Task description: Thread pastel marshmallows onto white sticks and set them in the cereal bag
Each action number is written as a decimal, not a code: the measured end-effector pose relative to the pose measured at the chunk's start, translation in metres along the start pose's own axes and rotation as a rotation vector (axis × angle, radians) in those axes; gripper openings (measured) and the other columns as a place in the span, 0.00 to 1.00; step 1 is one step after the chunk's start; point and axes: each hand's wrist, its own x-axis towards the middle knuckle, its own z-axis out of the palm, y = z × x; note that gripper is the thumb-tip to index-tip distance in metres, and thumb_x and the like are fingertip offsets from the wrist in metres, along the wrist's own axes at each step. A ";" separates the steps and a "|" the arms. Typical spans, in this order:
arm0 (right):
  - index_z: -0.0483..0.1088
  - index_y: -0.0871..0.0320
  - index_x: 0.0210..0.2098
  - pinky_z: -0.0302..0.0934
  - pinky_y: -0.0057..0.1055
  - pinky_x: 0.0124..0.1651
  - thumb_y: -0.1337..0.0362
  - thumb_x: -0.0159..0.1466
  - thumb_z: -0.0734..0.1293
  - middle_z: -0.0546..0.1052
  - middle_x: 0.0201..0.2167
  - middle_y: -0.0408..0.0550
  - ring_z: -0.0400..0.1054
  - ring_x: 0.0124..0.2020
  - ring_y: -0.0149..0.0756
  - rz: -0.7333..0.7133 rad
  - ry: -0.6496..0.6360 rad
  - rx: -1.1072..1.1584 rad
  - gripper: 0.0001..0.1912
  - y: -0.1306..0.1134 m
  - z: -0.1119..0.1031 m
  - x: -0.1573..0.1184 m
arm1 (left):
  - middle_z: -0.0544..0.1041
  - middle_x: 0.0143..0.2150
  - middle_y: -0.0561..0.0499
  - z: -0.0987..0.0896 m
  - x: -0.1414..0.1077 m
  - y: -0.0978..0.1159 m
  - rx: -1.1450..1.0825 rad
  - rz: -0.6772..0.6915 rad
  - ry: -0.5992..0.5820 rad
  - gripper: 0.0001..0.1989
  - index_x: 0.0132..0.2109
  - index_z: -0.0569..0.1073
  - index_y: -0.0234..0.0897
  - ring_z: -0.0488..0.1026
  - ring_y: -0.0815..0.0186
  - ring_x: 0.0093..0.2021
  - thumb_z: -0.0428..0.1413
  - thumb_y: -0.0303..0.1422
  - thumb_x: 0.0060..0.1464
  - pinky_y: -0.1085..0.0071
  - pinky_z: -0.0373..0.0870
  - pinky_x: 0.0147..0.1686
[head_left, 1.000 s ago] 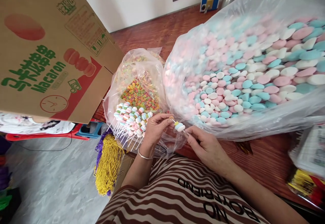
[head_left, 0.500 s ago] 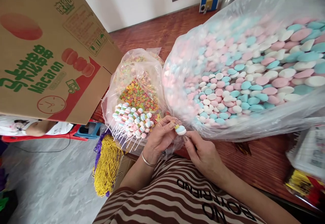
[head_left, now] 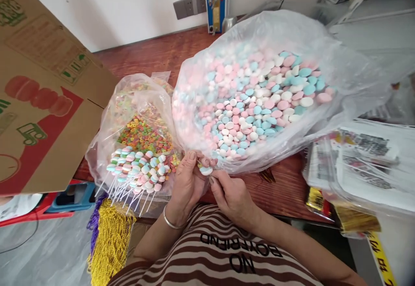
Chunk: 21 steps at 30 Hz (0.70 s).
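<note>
Near the table's front edge, a small candy stack (head_left: 205, 170) shows a white and pale blue marshmallow piece with a bit of yellow. My left hand (head_left: 187, 180), with a bangle on its wrist, is closed around the stack's left side. Right beside it, my right hand (head_left: 231, 193) is pinched, its fingertips at the marshmallow's lower right; what lies inside that pinch is hidden. To the left lies a bunch of candy skewers (head_left: 138, 167) on white sticks. Behind them is a clear bag of small coloured ring candies (head_left: 144, 137). A big clear bag of pink, white and blue marshmallows (head_left: 259, 109) fills the middle.
A large cardboard box (head_left: 42, 83) stands at left. Gold bead strings (head_left: 108, 238) hang below the table edge. White packages in clear plastic (head_left: 359, 160) lie at right. A blue device (head_left: 217, 8) stands by the wall sockets (head_left: 189, 6).
The view has shifted right, so the bags and box appear further left and more of the right side shows. Both hands stay together at the candy stack, my left thumb now more upright.
</note>
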 end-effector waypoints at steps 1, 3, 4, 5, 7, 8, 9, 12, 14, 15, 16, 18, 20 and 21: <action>0.68 0.57 0.44 0.57 0.28 0.28 0.67 0.74 0.55 0.78 0.28 0.45 0.70 0.23 0.31 0.012 0.017 -0.002 0.11 0.001 -0.001 -0.001 | 0.71 0.28 0.54 0.003 0.000 -0.004 0.005 0.017 0.000 0.14 0.36 0.75 0.39 0.74 0.66 0.35 0.65 0.45 0.56 0.59 0.77 0.50; 0.68 0.57 0.43 0.57 0.28 0.28 0.67 0.74 0.55 0.78 0.27 0.45 0.71 0.23 0.32 0.048 0.053 -0.009 0.10 0.005 -0.002 -0.002 | 0.73 0.29 0.53 0.010 0.002 -0.011 0.029 0.059 -0.012 0.14 0.37 0.75 0.40 0.75 0.65 0.37 0.63 0.46 0.58 0.59 0.77 0.50; 0.68 0.56 0.43 0.58 0.28 0.28 0.66 0.74 0.55 0.78 0.27 0.45 0.71 0.23 0.32 0.069 0.072 -0.008 0.10 0.007 -0.003 -0.003 | 0.73 0.30 0.53 0.014 0.002 -0.015 0.046 0.078 -0.024 0.15 0.36 0.74 0.40 0.76 0.64 0.38 0.62 0.47 0.59 0.60 0.77 0.50; 0.67 0.56 0.42 0.58 0.27 0.28 0.66 0.74 0.55 0.77 0.26 0.45 0.71 0.23 0.33 0.089 0.090 -0.004 0.10 0.009 -0.004 -0.004 | 0.74 0.31 0.52 0.018 0.003 -0.018 0.066 0.093 -0.037 0.15 0.36 0.74 0.40 0.76 0.64 0.39 0.61 0.47 0.59 0.60 0.76 0.51; 0.67 0.56 0.42 0.58 0.27 0.28 0.66 0.74 0.56 0.77 0.25 0.45 0.72 0.23 0.33 0.124 0.124 0.006 0.09 0.013 -0.006 -0.006 | 0.75 0.33 0.51 0.025 0.004 -0.026 0.110 0.111 -0.061 0.16 0.35 0.74 0.40 0.77 0.63 0.41 0.59 0.48 0.61 0.61 0.76 0.51; 0.67 0.56 0.42 0.58 0.27 0.28 0.65 0.74 0.56 0.77 0.25 0.45 0.72 0.23 0.34 0.138 0.137 0.006 0.09 0.015 -0.007 -0.006 | 0.76 0.33 0.51 0.029 0.005 -0.030 0.128 0.104 -0.070 0.16 0.35 0.74 0.40 0.77 0.63 0.41 0.58 0.48 0.62 0.61 0.76 0.50; 0.68 0.56 0.42 0.59 0.27 0.28 0.65 0.74 0.56 0.77 0.25 0.45 0.72 0.24 0.34 0.155 0.145 0.005 0.09 0.017 -0.008 -0.007 | 0.77 0.34 0.51 0.032 0.005 -0.034 0.147 0.085 -0.076 0.16 0.35 0.74 0.40 0.77 0.63 0.41 0.57 0.48 0.62 0.62 0.76 0.50; 0.68 0.55 0.41 0.60 0.28 0.29 0.64 0.73 0.57 0.76 0.26 0.44 0.71 0.24 0.33 0.221 0.175 0.037 0.09 0.024 -0.014 -0.005 | 0.79 0.38 0.50 0.038 0.009 -0.046 0.226 0.018 -0.085 0.17 0.37 0.76 0.41 0.77 0.63 0.41 0.56 0.49 0.63 0.65 0.75 0.47; 0.68 0.55 0.39 0.60 0.27 0.30 0.62 0.73 0.58 0.76 0.27 0.43 0.68 0.24 0.32 0.270 0.210 0.102 0.09 0.029 -0.022 -0.002 | 0.80 0.44 0.48 0.039 0.016 -0.050 0.276 -0.002 -0.137 0.17 0.44 0.77 0.41 0.77 0.62 0.43 0.55 0.49 0.64 0.65 0.75 0.47; 0.67 0.55 0.38 0.59 0.27 0.29 0.61 0.73 0.58 0.74 0.26 0.42 0.67 0.24 0.31 0.296 0.234 0.136 0.09 0.032 -0.027 -0.001 | 0.80 0.48 0.46 0.040 0.022 -0.050 0.292 0.005 -0.173 0.18 0.50 0.76 0.42 0.77 0.62 0.44 0.54 0.49 0.64 0.65 0.75 0.48; 0.67 0.54 0.37 0.59 0.27 0.29 0.60 0.73 0.59 0.73 0.25 0.40 0.65 0.23 0.31 0.325 0.264 0.164 0.10 0.035 -0.034 0.000 | 0.79 0.52 0.45 0.042 0.030 -0.048 0.314 0.026 -0.208 0.20 0.56 0.74 0.43 0.77 0.62 0.45 0.52 0.49 0.66 0.64 0.74 0.48; 0.66 0.54 0.36 0.57 0.27 0.28 0.58 0.73 0.60 0.69 0.23 0.38 0.61 0.22 0.30 0.397 0.336 0.201 0.10 0.043 -0.048 0.000 | 0.78 0.55 0.45 0.045 0.051 -0.043 0.448 0.132 -0.238 0.20 0.60 0.71 0.45 0.77 0.61 0.46 0.51 0.47 0.67 0.63 0.74 0.49; 0.66 0.54 0.37 0.54 0.28 0.26 0.56 0.73 0.61 0.64 0.21 0.37 0.57 0.21 0.30 0.467 0.422 0.230 0.11 0.053 -0.062 -0.004 | 0.79 0.51 0.45 0.047 0.077 -0.035 0.740 0.313 -0.235 0.14 0.54 0.76 0.42 0.76 0.60 0.47 0.54 0.39 0.66 0.63 0.72 0.51; 0.65 0.54 0.38 0.53 0.28 0.26 0.55 0.73 0.60 0.62 0.21 0.36 0.55 0.21 0.30 0.485 0.438 0.240 0.11 0.058 -0.067 -0.007 | 0.79 0.48 0.45 0.048 0.089 -0.032 0.916 0.407 -0.239 0.10 0.50 0.78 0.41 0.76 0.59 0.48 0.55 0.34 0.64 0.63 0.70 0.51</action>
